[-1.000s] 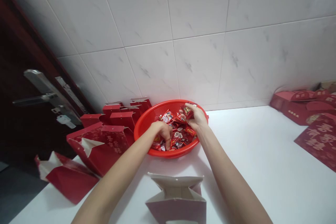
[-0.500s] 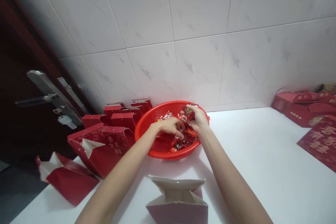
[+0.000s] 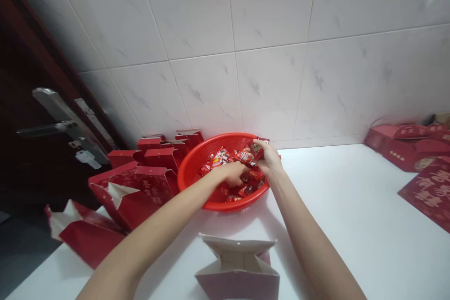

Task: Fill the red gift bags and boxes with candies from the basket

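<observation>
Red wrapped candies (image 3: pixel 221 156) sit in the round red plastic basket (image 3: pixel 190 164), on the white counter (image 3: pixel 326 187) by the tiled wall. Right hand (image 3: pixel 270 157): fingers clamped on dark-red packets (image 3: pixel 257 148) over the basket's right side. Left hand (image 3: pixel 236 174): down among candies; fingertips blurred, can't tell if closed. Open paper bag (image 3: pixel 237 283) stands in front, more red paper bags (image 3: pixel 133 197) left, red boxes (image 3: pixel 404 145) far right.

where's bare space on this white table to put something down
The table is barest between the right forearm and the flat red lettered paper piece. A narrow strip lies between the round red plastic basket and the open pinkish paper bag. It's crowded left, with red paper bags, and in the basket, with the left hand amid wrapped sweets.
</observation>
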Demonstrator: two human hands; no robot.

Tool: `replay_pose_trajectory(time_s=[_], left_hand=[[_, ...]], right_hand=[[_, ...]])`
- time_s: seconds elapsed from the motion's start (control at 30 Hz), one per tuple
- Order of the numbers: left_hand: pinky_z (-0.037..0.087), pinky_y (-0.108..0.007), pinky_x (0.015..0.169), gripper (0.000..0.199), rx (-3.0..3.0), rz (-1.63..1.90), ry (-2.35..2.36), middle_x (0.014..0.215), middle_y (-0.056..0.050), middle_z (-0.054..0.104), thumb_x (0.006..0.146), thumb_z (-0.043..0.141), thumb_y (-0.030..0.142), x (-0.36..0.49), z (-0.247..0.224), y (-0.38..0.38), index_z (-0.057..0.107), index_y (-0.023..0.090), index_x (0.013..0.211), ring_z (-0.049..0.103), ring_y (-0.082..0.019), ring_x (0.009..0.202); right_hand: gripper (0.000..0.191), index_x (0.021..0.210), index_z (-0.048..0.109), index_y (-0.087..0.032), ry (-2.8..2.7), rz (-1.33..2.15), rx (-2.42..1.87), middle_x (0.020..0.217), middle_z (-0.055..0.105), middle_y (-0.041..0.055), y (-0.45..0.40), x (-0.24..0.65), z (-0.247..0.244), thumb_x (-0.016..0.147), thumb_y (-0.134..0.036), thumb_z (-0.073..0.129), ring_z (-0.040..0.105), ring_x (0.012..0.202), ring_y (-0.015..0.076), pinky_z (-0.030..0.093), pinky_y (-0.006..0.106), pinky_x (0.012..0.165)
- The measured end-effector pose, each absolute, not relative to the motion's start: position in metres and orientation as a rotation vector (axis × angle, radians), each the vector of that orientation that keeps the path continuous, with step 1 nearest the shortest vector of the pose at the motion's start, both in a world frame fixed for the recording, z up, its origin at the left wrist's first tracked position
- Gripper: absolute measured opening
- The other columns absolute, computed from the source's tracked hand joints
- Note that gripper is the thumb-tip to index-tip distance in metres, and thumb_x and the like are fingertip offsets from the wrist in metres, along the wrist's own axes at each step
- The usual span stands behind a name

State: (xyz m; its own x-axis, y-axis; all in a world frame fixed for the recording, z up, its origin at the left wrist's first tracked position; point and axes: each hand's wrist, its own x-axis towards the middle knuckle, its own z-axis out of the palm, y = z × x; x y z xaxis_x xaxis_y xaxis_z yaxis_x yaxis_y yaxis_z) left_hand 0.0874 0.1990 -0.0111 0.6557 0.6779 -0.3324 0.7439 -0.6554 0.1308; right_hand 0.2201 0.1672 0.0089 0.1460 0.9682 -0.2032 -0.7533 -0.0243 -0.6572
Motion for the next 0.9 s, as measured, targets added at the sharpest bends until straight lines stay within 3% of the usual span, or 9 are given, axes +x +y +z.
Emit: replay_pose_trajectory(time_s=[0.17,0.33,0.6,0.9], left_hand=[[0.048,-0.025,0.068,0.016,2.437,0.037,1.263,0.081,-0.003,0.073,0.078,0.061,0.019,0.073,0.005,0.209,0.071,0.017,0.090,0.067,-0.019,0.075],[0.048,-0.024,0.061,0.020,2.222,0.232,1.368,0.070,0.000,0.071,0.080,0.058,0.021,0.065,0.013,0.208,0.072,0.017,0.094,0.065,-0.017,0.065],[0.051,-0.026,0.080,0.019,2.251,0.378,1.466,0.092,-0.006,0.077,0.079,0.061,0.023,0.062,0.011,0.216,0.075,0.016,0.089,0.069,-0.022,0.088],[0.050,-0.027,0.085,0.029,2.283,0.503,1.736,0.097,-0.008,0.077,0.080,0.053,0.013,0.061,0.012,0.219,0.075,0.016,0.098,0.068,-0.021,0.094]], right_hand=[[0.021,0.069,0.055,-0.018,-0.361,1.416,-0.743,0.051,0.062,-0.0034,0.170,0.222,0.006,0.074,-0.005,0.071,0.066,0.050,0.0147,0.049,0.018,0.039],[0.025,0.071,0.055,-0.019,-0.388,1.416,-0.725,0.055,0.064,-0.0035,0.174,0.224,0.001,0.070,-0.010,0.078,0.067,0.051,0.0154,0.051,0.020,0.041],[0.026,0.073,0.054,-0.020,-0.399,1.411,-0.712,0.055,0.063,-0.0042,0.177,0.224,-0.002,0.072,-0.017,0.080,0.066,0.049,0.0152,0.052,0.021,0.041],[0.020,0.074,0.056,-0.019,-0.338,1.413,-0.753,0.054,0.064,-0.0032,0.172,0.224,0.006,0.087,-0.024,0.069,0.066,0.047,0.0139,0.051,0.019,0.040]])
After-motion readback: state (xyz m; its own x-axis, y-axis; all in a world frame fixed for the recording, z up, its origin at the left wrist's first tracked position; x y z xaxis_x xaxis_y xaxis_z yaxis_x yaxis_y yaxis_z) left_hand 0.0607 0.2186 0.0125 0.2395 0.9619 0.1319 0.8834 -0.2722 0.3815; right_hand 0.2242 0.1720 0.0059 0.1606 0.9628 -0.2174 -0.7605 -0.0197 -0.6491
